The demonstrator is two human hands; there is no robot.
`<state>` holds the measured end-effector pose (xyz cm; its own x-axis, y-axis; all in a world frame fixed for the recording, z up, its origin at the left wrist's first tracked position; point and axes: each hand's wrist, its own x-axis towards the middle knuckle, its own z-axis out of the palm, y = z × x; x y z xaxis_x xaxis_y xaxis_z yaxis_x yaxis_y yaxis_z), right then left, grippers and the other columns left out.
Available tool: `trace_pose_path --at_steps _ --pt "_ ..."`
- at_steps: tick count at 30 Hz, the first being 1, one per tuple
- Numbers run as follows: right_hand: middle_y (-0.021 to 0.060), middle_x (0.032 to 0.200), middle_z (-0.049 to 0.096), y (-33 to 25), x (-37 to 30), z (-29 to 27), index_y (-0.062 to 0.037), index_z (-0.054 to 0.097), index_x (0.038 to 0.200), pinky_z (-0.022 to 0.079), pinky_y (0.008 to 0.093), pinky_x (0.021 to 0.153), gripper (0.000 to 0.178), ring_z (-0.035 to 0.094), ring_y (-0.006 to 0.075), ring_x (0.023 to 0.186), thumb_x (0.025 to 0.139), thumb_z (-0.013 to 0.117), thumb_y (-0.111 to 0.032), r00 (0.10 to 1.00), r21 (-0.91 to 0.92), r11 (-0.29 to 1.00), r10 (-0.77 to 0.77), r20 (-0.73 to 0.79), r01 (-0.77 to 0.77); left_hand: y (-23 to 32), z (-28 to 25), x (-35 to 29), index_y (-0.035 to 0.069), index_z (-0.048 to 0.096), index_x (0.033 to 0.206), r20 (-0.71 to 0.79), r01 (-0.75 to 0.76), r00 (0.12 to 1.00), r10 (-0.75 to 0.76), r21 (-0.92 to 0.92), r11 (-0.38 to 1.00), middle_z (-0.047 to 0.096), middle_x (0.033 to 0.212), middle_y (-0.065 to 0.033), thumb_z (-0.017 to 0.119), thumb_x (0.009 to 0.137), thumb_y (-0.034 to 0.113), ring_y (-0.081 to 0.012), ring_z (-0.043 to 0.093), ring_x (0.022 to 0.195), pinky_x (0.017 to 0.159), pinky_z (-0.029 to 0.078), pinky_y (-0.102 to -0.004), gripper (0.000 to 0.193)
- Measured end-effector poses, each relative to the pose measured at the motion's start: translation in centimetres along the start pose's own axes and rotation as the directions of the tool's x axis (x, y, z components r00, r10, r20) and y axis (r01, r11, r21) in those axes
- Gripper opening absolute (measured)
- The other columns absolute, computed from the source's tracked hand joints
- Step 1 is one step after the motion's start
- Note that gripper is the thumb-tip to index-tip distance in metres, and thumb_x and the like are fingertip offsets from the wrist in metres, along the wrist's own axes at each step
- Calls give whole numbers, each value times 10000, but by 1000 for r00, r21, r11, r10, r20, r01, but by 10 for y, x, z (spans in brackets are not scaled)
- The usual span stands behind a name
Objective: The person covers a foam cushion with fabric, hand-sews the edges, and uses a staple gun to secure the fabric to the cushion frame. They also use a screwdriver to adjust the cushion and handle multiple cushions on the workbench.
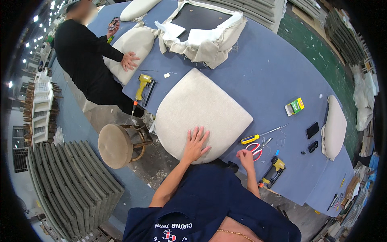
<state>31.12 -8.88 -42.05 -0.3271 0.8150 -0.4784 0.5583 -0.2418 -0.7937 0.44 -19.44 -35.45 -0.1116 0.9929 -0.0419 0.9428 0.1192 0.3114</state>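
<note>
My left hand (196, 144) lies flat with fingers spread on a cream upholstered seat cushion (201, 109), which has a rounded left side and a corner at the right. My right hand (245, 158) is at the table edge with its fingers curled together. Whether it holds something small cannot be made out. Beside its fingers rest scissors (258, 152) with red and white handles. A yellow-handled screwdriver (250, 139) with a long thin shaft lies just beyond them. Nearer the table edge, right of my hand, is a yellow and black staple gun (274, 171).
Another staple gun (143, 88) lies left of the cushion. The blue-grey table (278, 72) also bears a small green and yellow box (295, 106), a phone (312, 130) and a partly covered seat (205, 40). A co-worker (86, 52) touches a cushion at far left; a stool (115, 145) stands below.
</note>
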Motion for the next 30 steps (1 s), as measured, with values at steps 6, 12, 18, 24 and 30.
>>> trace_pose_path --at_steps 6,12,18,24,30 --pt "104 795 739 -18 19 -30 50 731 951 556 282 666 203 706 151 722 969 598 -103 987 44 999 31 -157 -24 -18 -6 28 230 366 1588 45 -108 993 108 -9 994 281 1665 -89 637 925 513 -307 226 1546 1243 141 -594 770" --pt "92 792 738 -8 44 -75 54 731 963 547 271 627 188 688 130 681 958 634 -108 956 -88 992 60 -288 -89 -44 -23 98 278 335 1599 103 -223 970 221 6 975 295 1665 -38 623 938 464 -255 235 1549 1269 131 -546 744" --pt "117 741 724 -1 45 -89 38 739 926 531 325 611 222 679 159 651 924 632 -157 941 -115 978 130 -313 -174 -64 -29 153 268 341 1597 180 -233 956 233 -24 972 291 1669 -52 617 943 419 -263 243 1548 1270 134 -538 726" --pt "185 852 722 -11 48 -97 -65 749 934 545 465 739 254 713 381 836 869 646 -288 874 -206 909 254 -415 -362 -78 -5 175 239 353 1604 105 -223 970 219 31 974 280 1682 -65 612 894 360 -262 222 1562 1281 87 -515 766" --pt "134 903 764 -5 29 -119 -98 778 942 577 450 791 202 735 348 884 850 683 -251 750 -121 884 304 -587 -452 -69 -15 179 144 412 1567 53 -278 960 276 31 960 348 1643 -101 559 888 318 -300 267 1539 1268 123 -518 716"
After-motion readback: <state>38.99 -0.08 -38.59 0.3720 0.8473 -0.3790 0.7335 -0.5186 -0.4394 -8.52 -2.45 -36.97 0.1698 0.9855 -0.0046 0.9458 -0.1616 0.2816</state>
